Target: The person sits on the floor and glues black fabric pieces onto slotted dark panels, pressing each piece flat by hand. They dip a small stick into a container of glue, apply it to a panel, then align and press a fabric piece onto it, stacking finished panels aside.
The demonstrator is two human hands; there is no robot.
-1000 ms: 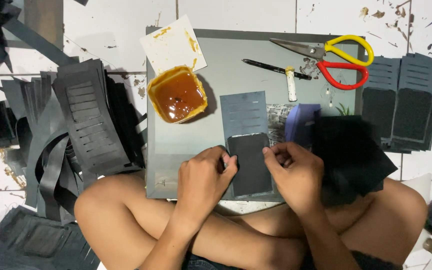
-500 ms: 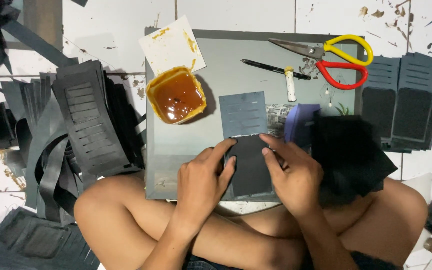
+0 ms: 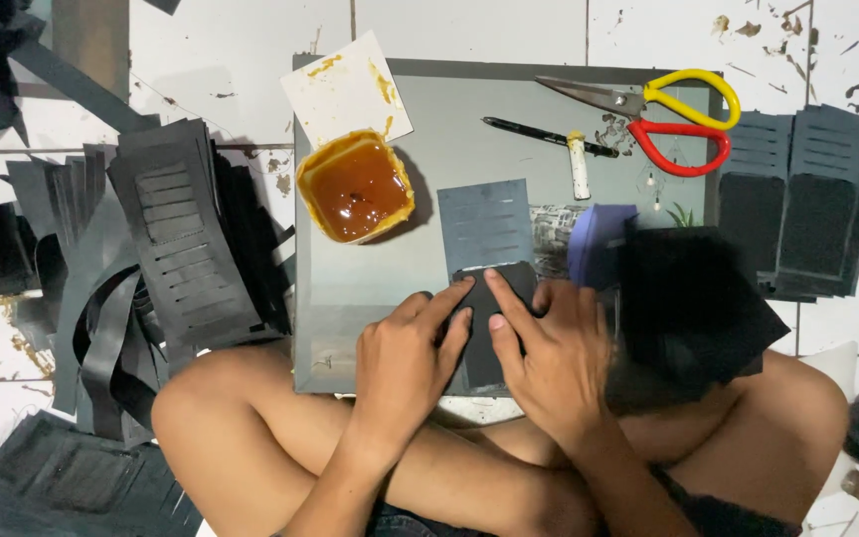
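A person sits cross-legged on a tiled floor, looking down at a flat grey board (image 3: pixel 400 288) resting against their knees, which serves as a work surface. Both hands lie flat on a small dark panel (image 3: pixel 497 328) at the near middle of the board. The left hand (image 3: pixel 405 363) has its fingers spread and pressed down on the panel's left edge. The right hand (image 3: pixel 549 353) is likewise open, forefinger stretched along the panel's top. Neither hand grips anything; judging from the flat palms, they press the panel down to smooth or bond it.

Just beyond the panel on the board lies a grey slotted sheet (image 3: pixel 484 224), matte, with thin horizontal cuts. To the far left of the board sits a square tub of amber glue (image 3: pixel 355 186), glossy, with a stained white card (image 3: pixel 345 89) behind it. At the board's far right lie scissors with yellow and red handles (image 3: pixel 663 114), a black pen (image 3: pixel 549 136) and a small white stick (image 3: pixel 578 164).

Off the board's left edge, cut black slotted pieces (image 3: pixel 181 239) pile loosely. Off its right edge, finished dark pieces (image 3: pixel 797 204) stand stacked.
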